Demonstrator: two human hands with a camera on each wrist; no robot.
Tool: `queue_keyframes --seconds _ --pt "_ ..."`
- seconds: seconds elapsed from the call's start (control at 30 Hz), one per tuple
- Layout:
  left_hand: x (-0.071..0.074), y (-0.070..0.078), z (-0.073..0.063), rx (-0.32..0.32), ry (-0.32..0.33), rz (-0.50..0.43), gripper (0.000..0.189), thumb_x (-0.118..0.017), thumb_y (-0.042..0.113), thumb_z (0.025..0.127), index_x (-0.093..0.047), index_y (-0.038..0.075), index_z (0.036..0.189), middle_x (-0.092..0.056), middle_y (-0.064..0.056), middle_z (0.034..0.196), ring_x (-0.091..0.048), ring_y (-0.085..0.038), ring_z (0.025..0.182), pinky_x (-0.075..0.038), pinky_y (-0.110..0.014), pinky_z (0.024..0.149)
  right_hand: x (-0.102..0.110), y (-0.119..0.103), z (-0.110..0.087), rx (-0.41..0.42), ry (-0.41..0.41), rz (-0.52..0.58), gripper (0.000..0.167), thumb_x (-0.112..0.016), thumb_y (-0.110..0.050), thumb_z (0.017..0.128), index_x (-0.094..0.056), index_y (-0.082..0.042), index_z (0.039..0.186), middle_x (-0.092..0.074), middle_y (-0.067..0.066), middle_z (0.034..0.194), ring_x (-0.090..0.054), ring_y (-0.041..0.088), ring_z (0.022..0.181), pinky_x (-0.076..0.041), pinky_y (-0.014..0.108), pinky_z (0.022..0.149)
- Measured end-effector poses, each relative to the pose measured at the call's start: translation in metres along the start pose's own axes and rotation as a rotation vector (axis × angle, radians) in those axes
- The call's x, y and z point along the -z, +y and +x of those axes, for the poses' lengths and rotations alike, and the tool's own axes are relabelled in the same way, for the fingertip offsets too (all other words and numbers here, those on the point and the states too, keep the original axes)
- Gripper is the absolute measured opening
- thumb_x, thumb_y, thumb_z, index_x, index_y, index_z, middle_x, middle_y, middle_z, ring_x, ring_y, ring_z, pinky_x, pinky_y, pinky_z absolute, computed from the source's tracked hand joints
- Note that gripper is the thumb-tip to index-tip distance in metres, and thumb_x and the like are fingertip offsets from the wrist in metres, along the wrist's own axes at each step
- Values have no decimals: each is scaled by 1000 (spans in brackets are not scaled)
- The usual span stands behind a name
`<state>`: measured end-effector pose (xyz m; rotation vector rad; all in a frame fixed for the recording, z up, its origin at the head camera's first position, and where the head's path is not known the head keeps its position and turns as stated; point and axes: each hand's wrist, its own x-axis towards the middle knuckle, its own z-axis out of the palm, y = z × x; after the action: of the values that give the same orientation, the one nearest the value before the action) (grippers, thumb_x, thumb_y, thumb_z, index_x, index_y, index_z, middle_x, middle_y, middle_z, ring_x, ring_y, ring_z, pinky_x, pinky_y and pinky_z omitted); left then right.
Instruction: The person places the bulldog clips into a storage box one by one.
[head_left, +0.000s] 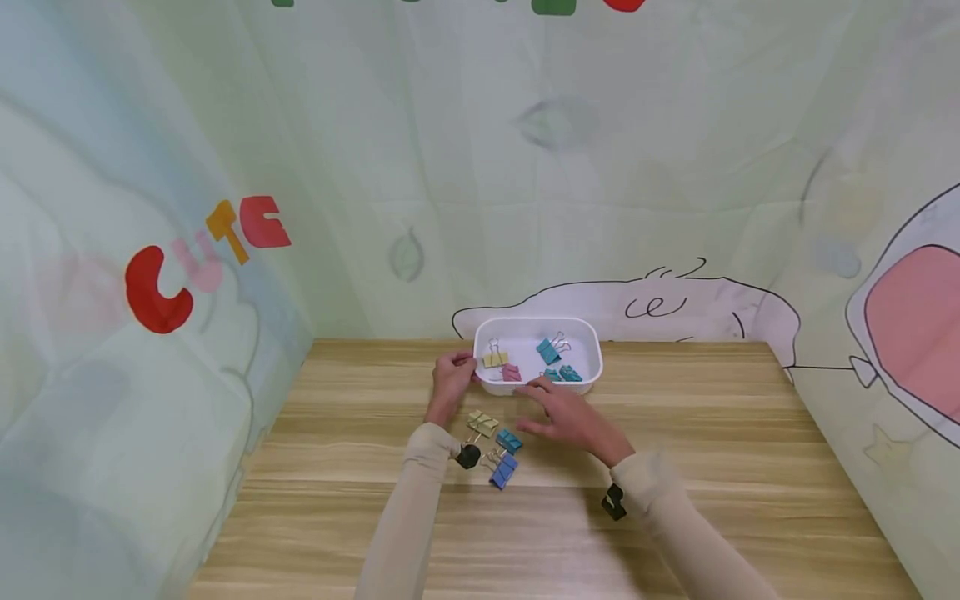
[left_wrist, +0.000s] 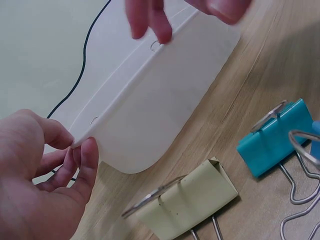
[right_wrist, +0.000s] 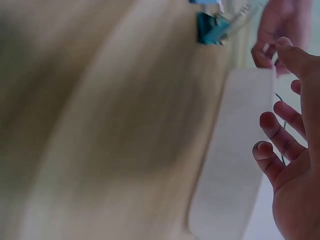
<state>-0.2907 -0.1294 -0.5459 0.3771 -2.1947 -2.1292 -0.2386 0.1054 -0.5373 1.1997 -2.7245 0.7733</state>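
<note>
A white plastic bin (head_left: pixel 537 388) stands at the back of the table. My left hand (head_left: pixel 452 382) pinches its left front corner between thumb and fingers, plainly seen in the left wrist view (left_wrist: pixel 55 170). My right hand (head_left: pixel 573 417) hovers at the front rim with fingers spread and nothing held; in the right wrist view (right_wrist: pixel 295 150) the fingers are loosely bent. Inside the bin lie a yellow binder clip (head_left: pixel 495 360), a pink binder clip (head_left: pixel 511 372) and several teal binder clips (head_left: pixel 548 351).
In front of the bin, between the forearms, lie a pale yellow binder clip (left_wrist: pixel 187 202), a teal binder clip (left_wrist: pixel 277 137) and a blue binder clip (head_left: pixel 504 471) on the wood-grain table (head_left: pixel 337 500). A printed curtain (head_left: pixel 465 192) rises directly behind the bin.
</note>
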Motion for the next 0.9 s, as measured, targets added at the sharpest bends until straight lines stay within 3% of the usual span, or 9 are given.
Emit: queue_keyframes --seconds 0.17,0.6,0.9 --pt "0 0 0 -14 5 -10 30 -58 -6 95 -63 -18 122 -65 -35 115 -62 -20 73 -65 -37 74 -14 -3 -8 -1 -50 2 55 -77 -35 95 -62 -9 140 -63 8 137 -63 26 120 -54 45 104" --pt "-1 2 0 14 8 32 31 -59 -4 97 -63 -16 125 -66 -31 117 -64 -22 78 -64 -42 81 -34 -9 -20 -11 -117 24 52 -75 -35 96 -62 -13 142 -62 6 137 -63 21 117 -56 42 101" --pt "-1 3 -1 -5 3 31 31 -59 -5 96 -63 -17 124 -66 -33 117 -65 -27 80 -64 -46 81 -40 -10 -21 15 -118 0 46 -75 -30 96 -65 -14 138 -63 7 134 -64 24 116 -56 44 101"
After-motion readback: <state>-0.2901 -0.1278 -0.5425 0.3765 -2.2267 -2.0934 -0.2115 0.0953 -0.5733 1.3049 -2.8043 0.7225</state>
